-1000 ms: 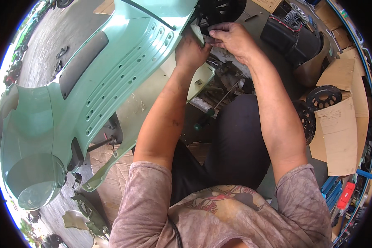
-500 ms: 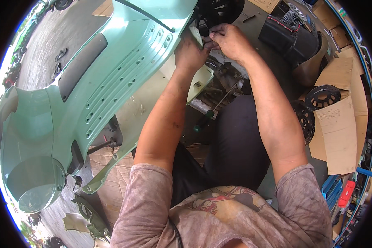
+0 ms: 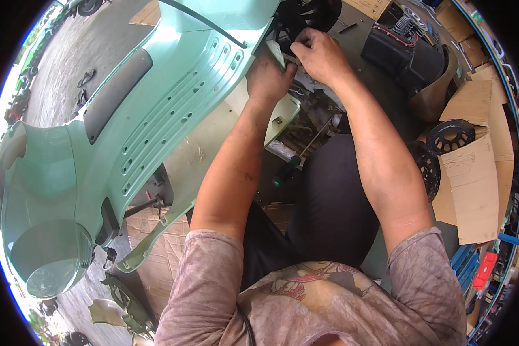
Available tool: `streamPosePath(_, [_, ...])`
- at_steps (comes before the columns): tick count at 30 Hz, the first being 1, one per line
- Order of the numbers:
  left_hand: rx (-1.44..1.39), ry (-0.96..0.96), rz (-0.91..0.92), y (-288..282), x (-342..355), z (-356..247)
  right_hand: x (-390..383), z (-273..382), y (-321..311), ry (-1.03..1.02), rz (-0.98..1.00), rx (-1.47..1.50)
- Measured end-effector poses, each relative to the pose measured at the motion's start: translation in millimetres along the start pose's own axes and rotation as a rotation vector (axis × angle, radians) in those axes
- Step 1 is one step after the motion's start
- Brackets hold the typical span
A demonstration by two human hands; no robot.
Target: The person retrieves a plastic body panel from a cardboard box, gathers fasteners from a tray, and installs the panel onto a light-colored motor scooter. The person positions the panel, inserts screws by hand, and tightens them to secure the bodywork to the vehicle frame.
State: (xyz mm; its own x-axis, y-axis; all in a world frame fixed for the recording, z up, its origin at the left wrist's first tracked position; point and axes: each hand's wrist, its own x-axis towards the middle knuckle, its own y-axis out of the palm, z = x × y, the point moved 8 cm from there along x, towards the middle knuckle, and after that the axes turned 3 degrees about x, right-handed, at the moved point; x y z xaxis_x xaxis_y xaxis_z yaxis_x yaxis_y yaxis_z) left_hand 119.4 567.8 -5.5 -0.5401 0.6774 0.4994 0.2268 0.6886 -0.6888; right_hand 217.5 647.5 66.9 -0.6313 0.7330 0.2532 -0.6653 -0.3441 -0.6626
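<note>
Two hands work together: left hand (image 3: 269, 78) and right hand (image 3: 320, 53) pinch a pale-green panel (image 3: 275, 53) beside the mint scooter body (image 3: 155, 115) (one screwdriver (image 3: 297, 158) lies below).

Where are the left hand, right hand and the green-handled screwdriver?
left hand (image 3: 269, 78), head view, back of the hand by the mint scooter body.
right hand (image 3: 320, 55), head view, knuckles.
green-handled screwdriver (image 3: 286, 171), head view, on its dark green handle.

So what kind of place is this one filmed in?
Most likely a scooter repair workshop: a stripped mint-green scooter body lies on its side, loose black wheel parts sit on cardboard, and a black battery-like box stands nearby.
</note>
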Motion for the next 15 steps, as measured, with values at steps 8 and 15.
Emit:
streamPosePath(8, [-0.078, -0.048, 0.138, 8, -1, 1, 4, -4, 5, -0.023, -0.013, -0.033])
streamPosePath(15, [0.018, 0.023, -0.038, -2, -1, -4, 7, -1, 7, -0.027, -0.016, -0.048])
